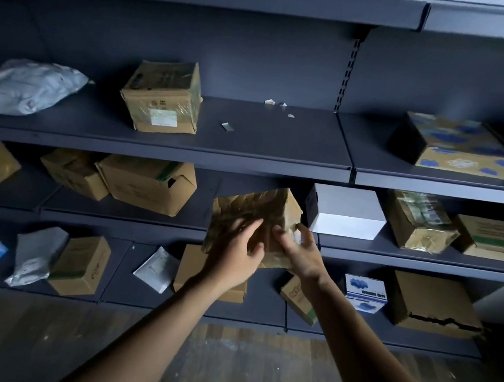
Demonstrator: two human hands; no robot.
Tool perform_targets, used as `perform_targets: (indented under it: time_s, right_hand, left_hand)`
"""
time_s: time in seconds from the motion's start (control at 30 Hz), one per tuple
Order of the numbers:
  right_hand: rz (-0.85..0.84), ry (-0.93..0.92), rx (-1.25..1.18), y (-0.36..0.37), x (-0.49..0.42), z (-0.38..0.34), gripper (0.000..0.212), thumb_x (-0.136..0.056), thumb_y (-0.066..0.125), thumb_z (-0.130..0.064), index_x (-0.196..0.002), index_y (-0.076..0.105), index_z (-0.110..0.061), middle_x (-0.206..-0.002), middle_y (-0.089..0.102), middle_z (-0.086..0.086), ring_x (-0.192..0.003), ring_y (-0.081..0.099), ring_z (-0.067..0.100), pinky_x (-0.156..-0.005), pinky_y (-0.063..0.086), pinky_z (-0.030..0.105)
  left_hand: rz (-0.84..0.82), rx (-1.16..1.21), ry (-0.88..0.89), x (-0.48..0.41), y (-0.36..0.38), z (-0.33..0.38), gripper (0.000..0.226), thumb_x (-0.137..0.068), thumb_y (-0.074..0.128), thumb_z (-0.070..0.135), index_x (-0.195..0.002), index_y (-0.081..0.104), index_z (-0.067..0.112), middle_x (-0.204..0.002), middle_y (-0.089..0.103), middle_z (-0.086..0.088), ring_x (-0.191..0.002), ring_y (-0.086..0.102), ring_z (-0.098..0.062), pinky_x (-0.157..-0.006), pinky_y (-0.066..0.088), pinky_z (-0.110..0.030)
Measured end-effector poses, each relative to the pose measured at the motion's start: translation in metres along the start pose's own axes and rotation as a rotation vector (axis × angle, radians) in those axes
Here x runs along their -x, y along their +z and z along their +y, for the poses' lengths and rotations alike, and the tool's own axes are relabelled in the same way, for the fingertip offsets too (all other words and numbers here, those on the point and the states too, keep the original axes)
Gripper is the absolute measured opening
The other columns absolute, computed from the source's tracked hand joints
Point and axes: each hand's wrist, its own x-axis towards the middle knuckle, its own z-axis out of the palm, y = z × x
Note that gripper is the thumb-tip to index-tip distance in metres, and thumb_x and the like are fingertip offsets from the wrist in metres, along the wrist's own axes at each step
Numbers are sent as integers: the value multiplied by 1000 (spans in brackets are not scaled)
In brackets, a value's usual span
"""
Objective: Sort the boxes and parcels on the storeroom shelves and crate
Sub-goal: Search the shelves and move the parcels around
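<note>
A brown parcel wrapped in shiny tape (254,213) hangs in the air in front of the middle shelf (124,216). My right hand (300,252) grips its lower right corner, fingers curled over the edge. My left hand (237,253) lies against its lower left face, fingers spread and bent on the wrapping. The parcel is tilted, its top leaning toward the shelf gap between a large open cardboard box (147,186) and a white box (346,212).
The upper shelf (268,138) carries a grey poly bag (22,87), a taped carton (163,97), a blue-patterned box (457,147) and paper scraps. More cartons and mailers fill the middle and bottom shelves. Wooden floor (29,341) lies below.
</note>
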Motion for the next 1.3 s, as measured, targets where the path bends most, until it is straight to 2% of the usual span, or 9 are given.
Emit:
perform_targets:
  time_s: [0.1, 0.17, 0.27, 0.33, 0.57, 0.67, 0.83, 1.1, 1.3]
  right_hand:
    - [29, -34, 100, 6, 2, -8, 96, -61, 75, -73, -138, 42, -28, -130, 56, 8, -117, 57, 25, -101, 48, 44]
    - [35, -56, 135, 9, -4, -6, 91, -50, 75, -80, -124, 51, -33, -125, 61, 4, -119, 56, 25, -103, 47, 47]
    - [50, -92, 56, 17, -1, -13, 51, -70, 84, -42, -107, 58, -19, -104, 67, 2, -98, 67, 19, -86, 56, 33]
    - [76, -104, 39, 24, 0, -13, 35, -75, 83, -26, -98, 59, -15, -94, 68, 5, -93, 69, 25, -84, 57, 36]
    - [211, -126, 24, 43, 4, -21, 53, -78, 80, -19, -122, 53, -7, -110, 66, 10, -101, 67, 26, -93, 54, 46]
    - [243, -157, 83, 48, 2, -25, 46, -78, 81, -19, -116, 58, -10, -108, 67, 11, -100, 67, 28, -92, 54, 49]
    - [249, -210, 171, 62, 4, -29, 37, -85, 74, -21, -119, 60, -11, -107, 67, 9, -97, 67, 28, -89, 54, 52]
    - [224, -304, 257, 71, 7, -32, 21, -94, 59, -19, -111, 68, -28, -105, 73, 4, -94, 70, 24, -86, 56, 51]
    - [142, -337, 192, 71, 18, -41, 27, -97, 48, 0, -112, 69, -9, -105, 72, 6, -88, 68, 13, -73, 55, 23]
  left_hand:
    - [-52, 119, -55, -3, -4, -1, 50, -98, 51, 32, -146, 40, 26, -146, 41, 1, -135, 37, -18, -107, 28, -27]
    - [-95, 222, -113, -5, -9, -3, 50, -98, 49, 38, -146, 39, 27, -146, 43, 1, -134, 40, -19, -110, 35, -35]
    - [-122, 292, -203, -7, -20, -8, 53, -97, 46, 47, -146, 36, 27, -145, 45, 1, -129, 45, -18, -101, 37, -30]
    - [-153, 330, -216, -5, -31, -8, 54, -97, 45, 49, -145, 35, 25, -136, 47, 7, -119, 47, -13, -92, 33, -25]
    - [-127, 343, -197, -12, -51, -16, 27, -96, 58, 29, -119, 47, 19, -97, 47, 19, -87, 48, -2, -64, 34, -9]
    - [-95, 350, -209, -18, -51, -29, 18, -92, 62, 28, -103, 54, 15, -95, 60, 7, -95, 61, -15, -63, 39, -13]
    - [-87, 392, -291, -21, -47, -42, 50, -82, 71, 45, -116, 53, 14, -113, 60, -1, -103, 58, -18, -82, 45, -28]
    - [-71, 418, -334, -24, -48, -35, 109, -72, 80, 41, -152, 11, 14, -146, 40, -13, -130, 45, -28, -105, 44, -41]
    - [-72, 370, -448, -27, -58, -23, 131, -68, 76, 60, -153, -12, 13, -153, 15, -19, -145, 16, -35, -114, 28, -49]
